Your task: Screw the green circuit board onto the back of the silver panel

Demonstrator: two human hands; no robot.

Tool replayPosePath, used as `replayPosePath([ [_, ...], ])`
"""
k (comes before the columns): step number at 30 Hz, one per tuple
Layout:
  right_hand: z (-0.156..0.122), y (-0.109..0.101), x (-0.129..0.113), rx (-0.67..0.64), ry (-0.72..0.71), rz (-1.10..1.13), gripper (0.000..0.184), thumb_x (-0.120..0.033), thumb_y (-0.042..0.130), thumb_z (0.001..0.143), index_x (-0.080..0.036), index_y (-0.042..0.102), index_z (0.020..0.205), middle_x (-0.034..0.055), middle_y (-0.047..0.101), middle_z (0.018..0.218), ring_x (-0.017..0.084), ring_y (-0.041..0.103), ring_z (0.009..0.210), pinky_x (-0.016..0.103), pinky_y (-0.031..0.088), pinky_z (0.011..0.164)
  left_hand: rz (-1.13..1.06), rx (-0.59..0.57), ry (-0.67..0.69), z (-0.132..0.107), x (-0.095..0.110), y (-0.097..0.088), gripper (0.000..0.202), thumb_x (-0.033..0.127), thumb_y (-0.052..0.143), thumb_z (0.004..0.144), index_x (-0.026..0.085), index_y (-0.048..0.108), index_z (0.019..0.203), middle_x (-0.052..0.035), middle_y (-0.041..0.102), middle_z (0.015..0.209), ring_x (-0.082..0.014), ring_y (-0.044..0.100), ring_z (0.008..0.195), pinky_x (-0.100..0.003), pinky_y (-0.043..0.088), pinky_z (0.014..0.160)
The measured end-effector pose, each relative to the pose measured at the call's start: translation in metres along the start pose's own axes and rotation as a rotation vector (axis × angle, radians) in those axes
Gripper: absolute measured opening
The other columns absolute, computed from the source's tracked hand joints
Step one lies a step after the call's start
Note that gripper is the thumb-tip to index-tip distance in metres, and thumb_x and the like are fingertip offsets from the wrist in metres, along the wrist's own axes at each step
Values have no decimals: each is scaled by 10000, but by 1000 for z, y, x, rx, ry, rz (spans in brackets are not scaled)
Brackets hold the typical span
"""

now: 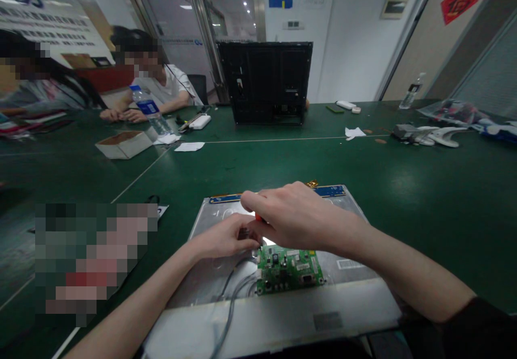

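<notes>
A green circuit board (288, 270) lies on the metal back of a flat display panel (197, 316) in front of me. My right hand (297, 216) is closed round an orange-red handle, most likely a screwdriver (259, 217), above the board's upper left corner. The tool's lower part is hidden by my fingers. Just left of it, my left hand (228, 235) has thumb and fingers pinched together at that same corner. What they hold cannot be made out. Grey cables (230, 308) run from the board's left side toward me. A blue circuit strip (329, 191) lines the panel's far edge.
A black monitor housing (266, 82) stands upright across the green table (258, 160). Left of it are an open box (125, 146) and a water bottle (149, 108). White-handled tools (432, 134) lie at right. Two people sit at the far left.
</notes>
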State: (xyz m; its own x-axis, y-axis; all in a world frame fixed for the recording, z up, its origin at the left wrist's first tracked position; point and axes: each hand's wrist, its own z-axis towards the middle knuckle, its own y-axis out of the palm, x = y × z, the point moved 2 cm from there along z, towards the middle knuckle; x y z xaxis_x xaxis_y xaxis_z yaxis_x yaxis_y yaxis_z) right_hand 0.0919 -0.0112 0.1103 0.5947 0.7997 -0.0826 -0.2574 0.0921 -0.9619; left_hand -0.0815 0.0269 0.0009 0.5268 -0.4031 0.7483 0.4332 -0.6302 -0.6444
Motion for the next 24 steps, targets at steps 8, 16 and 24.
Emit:
replayPosePath([
  [8,2,2,5,-57,34,112,263,-278,481,900,-143,437,1122,34,670,814,136,503,559,256,216,476,35,37,46,-1,0,0,138,283,613,782,165,653,841,-32,690,832,-215,614,807,-308,487,735],
  [16,-1,1,4,-32,6,115,169,-252,447,897,-155,452,1035,53,666,906,137,518,610,265,201,486,59,10,38,1,-1,0,162,291,581,793,161,647,865,-38,682,827,-221,612,801,-314,484,727],
  [24,-2,0,5,-16,44,10,200,-367,514,916,-202,521,1027,17,679,764,122,483,542,278,142,499,33,-13,-24,0,-3,0,174,309,581,754,172,622,853,-26,681,838,-211,622,794,-297,484,719],
])
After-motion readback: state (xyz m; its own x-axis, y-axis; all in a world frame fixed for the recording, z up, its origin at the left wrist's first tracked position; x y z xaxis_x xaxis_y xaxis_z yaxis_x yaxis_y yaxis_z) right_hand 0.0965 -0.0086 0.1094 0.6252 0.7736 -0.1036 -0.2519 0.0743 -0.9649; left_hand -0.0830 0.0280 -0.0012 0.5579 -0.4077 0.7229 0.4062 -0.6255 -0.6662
